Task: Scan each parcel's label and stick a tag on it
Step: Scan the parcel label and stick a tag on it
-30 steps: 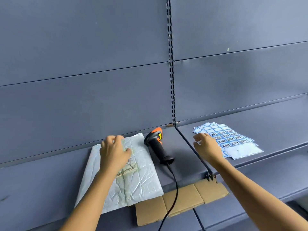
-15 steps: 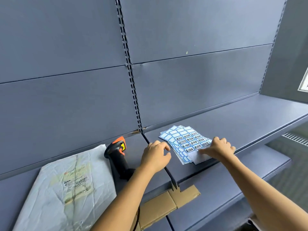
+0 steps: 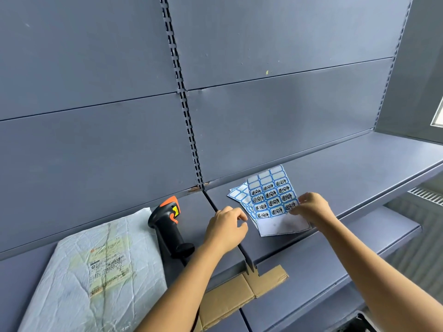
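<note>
A white plastic mailer parcel (image 3: 72,288) lies flat at the left of the grey shelf, its printed label (image 3: 109,264) facing up. A black and orange barcode scanner (image 3: 167,224) lies just right of it. Further right is a small stack of blue-bordered tag sheets (image 3: 271,197) with handwritten tags. My right hand (image 3: 311,207) pinches the right edge of the top sheet and tilts it up off the stack. My left hand (image 3: 226,228) hovers at the stack's left edge, fingers curled, thumb and forefinger close together, holding nothing I can see.
The grey shelf (image 3: 347,168) runs on to the right under a slotted back panel. A flattened cardboard piece (image 3: 239,295) sticks out below the shelf's front edge. A lower shelf (image 3: 323,259) sits underneath. A window edge (image 3: 437,116) shows far right.
My left hand left the parcel and moved right to the tag sheets. My right hand took the top sheet's edge and lifted it. My view swung right.
</note>
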Tool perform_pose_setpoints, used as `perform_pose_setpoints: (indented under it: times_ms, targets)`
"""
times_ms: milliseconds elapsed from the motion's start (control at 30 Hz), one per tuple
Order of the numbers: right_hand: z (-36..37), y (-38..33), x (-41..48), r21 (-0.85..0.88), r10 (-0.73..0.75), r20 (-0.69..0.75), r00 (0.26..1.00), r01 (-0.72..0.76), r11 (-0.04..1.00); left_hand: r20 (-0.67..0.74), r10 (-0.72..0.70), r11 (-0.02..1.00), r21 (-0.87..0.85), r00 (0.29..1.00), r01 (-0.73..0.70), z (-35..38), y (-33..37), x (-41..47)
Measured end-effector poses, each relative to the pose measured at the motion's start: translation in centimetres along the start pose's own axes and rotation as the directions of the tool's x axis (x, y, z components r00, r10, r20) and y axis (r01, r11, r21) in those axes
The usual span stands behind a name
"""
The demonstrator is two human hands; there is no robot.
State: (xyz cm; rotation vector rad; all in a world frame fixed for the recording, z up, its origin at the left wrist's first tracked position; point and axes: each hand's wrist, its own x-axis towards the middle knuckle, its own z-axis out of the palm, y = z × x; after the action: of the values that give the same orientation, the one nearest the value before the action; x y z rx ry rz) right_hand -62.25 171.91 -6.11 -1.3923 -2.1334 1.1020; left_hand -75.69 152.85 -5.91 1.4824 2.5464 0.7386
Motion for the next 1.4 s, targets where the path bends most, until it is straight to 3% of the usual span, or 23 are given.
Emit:
perform_pose_setpoints:
  times_ms: [100,200,367,733,1133,1400]
  targets:
    - [-0.6,-0.5,-1.1,0.307,-0.087,0.151,0.985,0.037,0.951,-0.058,0.008,0.997,-0.070,0.998,-0.012,-0.2,0.7,0.0]
    - [-1.2,-1.3,-2.8,0.619,-0.202,0.368,0.908,-0.077,0.782,-0.155,0.027,0.982,-0.183,0.988,-0.055,-0.6,1.8,-0.2]
    - [-0.7,-2.9,-5.4,0.769,-0.317,0.431,0.845,-0.160,0.619,-0.304,-0.013,0.920,-0.376,0.953,-0.108,-1.2,3.7,-0.6]
    - [1.1,-5.0,-6.9,0.814,-0.438,0.311,0.843,0.002,0.581,-0.389,-0.054,0.917,-0.384,0.920,-0.108,-2.4,3.1,-1.6]
    - [0.9,-5.9,-7.9,0.788,-0.458,0.244,0.855,0.101,0.608,-0.335,-0.055,0.914,-0.397,0.940,-0.088,-3.4,3.6,-2.6]
    - [1.1,-6.3,-8.2,0.733,-0.485,0.153,0.861,0.230,0.640,-0.424,0.063,0.964,-0.208,0.903,-0.164,-4.4,4.0,-2.8]
